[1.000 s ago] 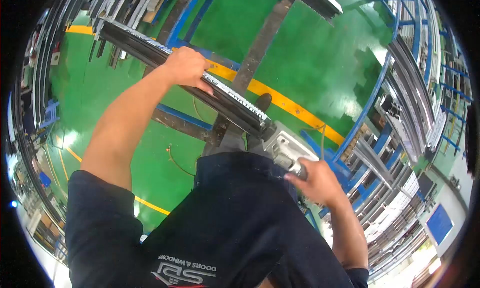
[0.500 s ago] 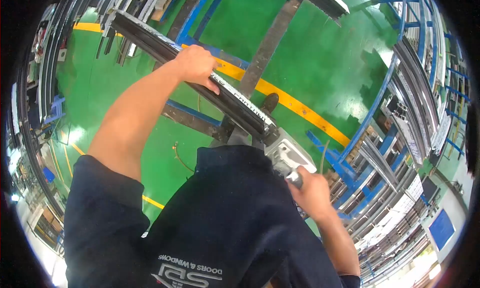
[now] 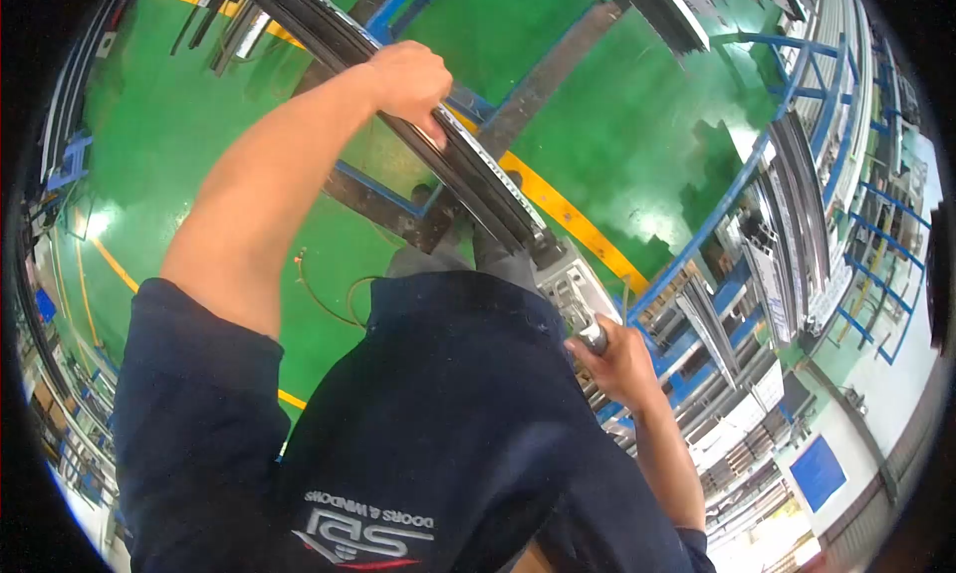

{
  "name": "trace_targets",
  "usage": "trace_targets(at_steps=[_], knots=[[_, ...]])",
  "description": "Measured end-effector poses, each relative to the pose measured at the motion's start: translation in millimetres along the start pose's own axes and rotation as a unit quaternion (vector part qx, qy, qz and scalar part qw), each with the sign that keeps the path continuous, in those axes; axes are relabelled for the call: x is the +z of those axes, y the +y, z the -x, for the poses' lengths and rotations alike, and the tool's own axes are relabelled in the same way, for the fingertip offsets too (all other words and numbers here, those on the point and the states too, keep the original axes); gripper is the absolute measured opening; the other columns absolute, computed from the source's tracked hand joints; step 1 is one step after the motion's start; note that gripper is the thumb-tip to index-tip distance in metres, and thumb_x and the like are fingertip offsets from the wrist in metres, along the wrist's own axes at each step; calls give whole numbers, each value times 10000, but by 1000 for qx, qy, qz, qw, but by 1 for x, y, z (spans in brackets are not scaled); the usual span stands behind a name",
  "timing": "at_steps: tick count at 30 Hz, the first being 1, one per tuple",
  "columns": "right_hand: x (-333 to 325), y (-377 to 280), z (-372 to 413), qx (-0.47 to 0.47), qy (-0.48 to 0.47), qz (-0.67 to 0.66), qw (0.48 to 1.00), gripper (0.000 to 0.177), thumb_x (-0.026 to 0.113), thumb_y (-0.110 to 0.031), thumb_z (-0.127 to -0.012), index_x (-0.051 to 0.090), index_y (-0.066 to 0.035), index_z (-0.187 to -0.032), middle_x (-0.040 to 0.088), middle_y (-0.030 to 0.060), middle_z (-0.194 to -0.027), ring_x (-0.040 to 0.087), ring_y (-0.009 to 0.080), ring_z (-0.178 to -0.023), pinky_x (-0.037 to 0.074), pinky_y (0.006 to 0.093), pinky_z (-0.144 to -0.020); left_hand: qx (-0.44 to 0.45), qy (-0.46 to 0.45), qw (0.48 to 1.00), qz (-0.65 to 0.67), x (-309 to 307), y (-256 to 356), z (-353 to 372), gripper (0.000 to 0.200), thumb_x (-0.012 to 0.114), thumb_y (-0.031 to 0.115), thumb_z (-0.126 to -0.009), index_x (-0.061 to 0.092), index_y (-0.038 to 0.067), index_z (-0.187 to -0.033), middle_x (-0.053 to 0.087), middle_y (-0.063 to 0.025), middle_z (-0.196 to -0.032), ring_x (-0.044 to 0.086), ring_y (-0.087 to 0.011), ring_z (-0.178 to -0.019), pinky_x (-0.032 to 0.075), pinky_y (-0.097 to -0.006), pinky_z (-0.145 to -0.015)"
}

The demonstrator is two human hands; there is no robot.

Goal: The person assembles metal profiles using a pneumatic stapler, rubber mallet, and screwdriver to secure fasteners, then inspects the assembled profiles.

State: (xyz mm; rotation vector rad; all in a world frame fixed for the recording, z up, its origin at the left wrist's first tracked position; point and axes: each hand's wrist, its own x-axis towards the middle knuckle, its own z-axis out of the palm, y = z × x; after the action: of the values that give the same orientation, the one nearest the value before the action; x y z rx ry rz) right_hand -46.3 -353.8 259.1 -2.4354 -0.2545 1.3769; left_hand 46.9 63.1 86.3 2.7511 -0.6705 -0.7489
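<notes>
My left hand (image 3: 410, 85) is wrapped round a long dark profile (image 3: 488, 190) with white printed film along its edge. The profile slants from the upper left down to the middle, in front of my body. Its lower end meets a light grey metal device (image 3: 578, 289). My right hand (image 3: 619, 364) is closed round the rounded metal handle (image 3: 595, 338) at the near side of this device. Part of the device is hidden behind my dark shirt and my right hand.
Blue-framed racks (image 3: 697, 244) with long profiles stand at the right. Dark and blue beams (image 3: 373, 200) cross the green floor (image 3: 617, 155) beyond my body. More profiles (image 3: 662, 10) lie at the top. A thin hose (image 3: 324, 309) curls on the floor at the left.
The view has shifted, with the floor and racks sliding left. My left hand, still on the profile, appears higher and slightly right. My right hand keeps its hold on the handle.
</notes>
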Motion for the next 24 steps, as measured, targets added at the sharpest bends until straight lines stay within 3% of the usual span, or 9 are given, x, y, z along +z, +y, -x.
trace_targets(at_steps=[5,9,11,13,16,19,21,22,24], knots=[[4,-3,0,19,2,32,999,412,778,-369,-909,646,15,-981,682,252,-723,706,419,-727,543,465,-681,-20,17,1000,-13,8,-3,1,615,837,671,-627,775,74,-763,708,-154,-715,710,-387,-786,562,-467,-721],[16,24,-4,-54,95,137,985,315,795,-289,-910,697,-9,-1019,675,180,-758,645,275,-671,512,410,-675,-7,69,997,-13,12,-2,6,604,858,652,-610,738,64,-668,684,-140,-644,693,-385,-677,550,-473,-633],[8,19,-6,52,64,103,991,293,784,-277,-917,711,-4,-996,695,156,-763,647,234,-672,516,397,-675,4,85,996,-4,6,-1,9,610,857,654,-609,732,58,-659,683,-139,-643,695,-372,-677,546,-466,-620],[-16,2,-5,28,-32,-43,998,546,753,-439,-905,693,35,-1170,717,206,-744,712,347,-677,561,443,-698,4,76,997,3,1,1,10,605,855,641,-633,740,49,-674,701,-142,-675,706,-376,-717,558,-468,-656],[10,29,2,-7,82,153,985,538,753,-436,-905,683,38,-1150,704,222,-735,710,363,-687,550,461,-692,-3,76,997,9,3,-6,6,601,855,639,-634,739,51,-670,698,-134,-668,703,-374,-713,555,-466,-652],[14,27,2,51,72,79,993,284,765,-262,-914,715,-5,-1023,696,156,-708,691,247,-627,526,410,-639,16,86,996,-1,6,-2,6,581,853,634,-629,733,67,-661,681,-116,-632,688,-367,-676,541,-463,-623],[26,37,7,-32,124,206,970,292,756,-258,-909,707,-3,-1044,711,207,-764,725,345,-700,535,450,-665,16,70,997,-13,7,0,4,566,851,628,-635,741,75,-684,687,-119,-645,696,-366,-699,544,-468,-635],[30,40,8,-38,122,192,973,291,757,-270,-898,701,-7,-1010,702,250,-801,701,440,-764,538,476,-689,21,69,997,-10,9,2,3,566,853,628,-633,745,76,-695,688,-122,-649,698,-369,-707,548,-472,-646],[23,46,6,-3,91,88,992,296,759,-277,-891,694,-5,-990,697,264,-818,686,466,-799,537,491,-707,33,61,998,-8,7,2,-1,573,853,635,-624,756,78,-715,692,-133,-662,702,-376,-734,557,-480,-694]])
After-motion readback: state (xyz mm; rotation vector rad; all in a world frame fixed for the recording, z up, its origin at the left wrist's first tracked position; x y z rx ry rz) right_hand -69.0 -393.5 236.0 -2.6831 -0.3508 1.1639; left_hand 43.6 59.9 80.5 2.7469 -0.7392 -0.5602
